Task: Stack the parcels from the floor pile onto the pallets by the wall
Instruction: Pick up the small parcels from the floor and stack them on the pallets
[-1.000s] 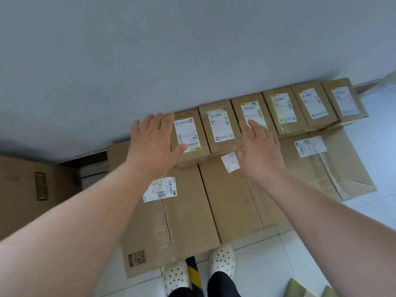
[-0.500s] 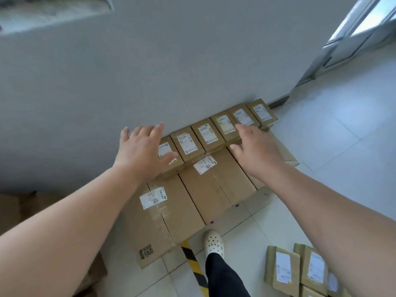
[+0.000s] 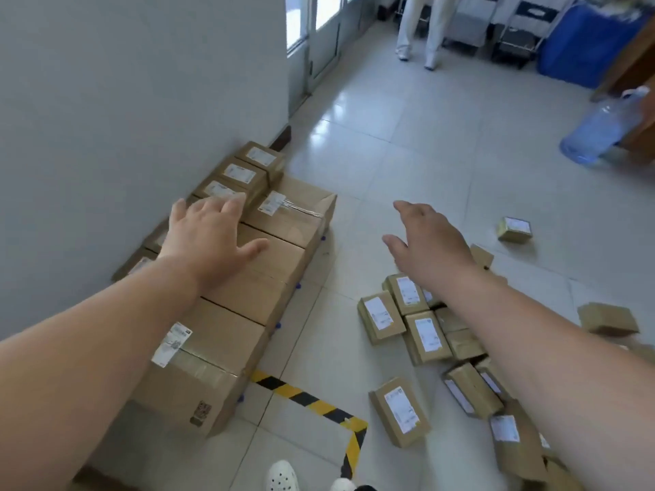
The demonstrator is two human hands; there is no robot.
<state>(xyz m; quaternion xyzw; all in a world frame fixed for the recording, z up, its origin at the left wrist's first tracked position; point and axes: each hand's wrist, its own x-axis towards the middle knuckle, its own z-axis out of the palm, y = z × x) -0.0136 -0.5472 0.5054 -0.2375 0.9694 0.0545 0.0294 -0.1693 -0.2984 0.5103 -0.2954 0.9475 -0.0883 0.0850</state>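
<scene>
On the tiled floor (image 3: pixel 407 164), the stacked row (image 3: pixel 241 173) sits left by the wall (image 3: pixel 141 83), the parcel pile (image 3: pixel 427 334) right. The left hand (image 3: pixel 209 239) and right hand (image 3: pixel 425 239) hover open, empty. Fetching likely comes next, which means gripping a parcel.

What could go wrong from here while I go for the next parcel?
Tripping seems the main one: a stray parcel lies near your shoe, and the floor pile sprawls loosely beside it. Your left hand, open, hangs by the small parcels lined along the wall and might knock one askew.
</scene>
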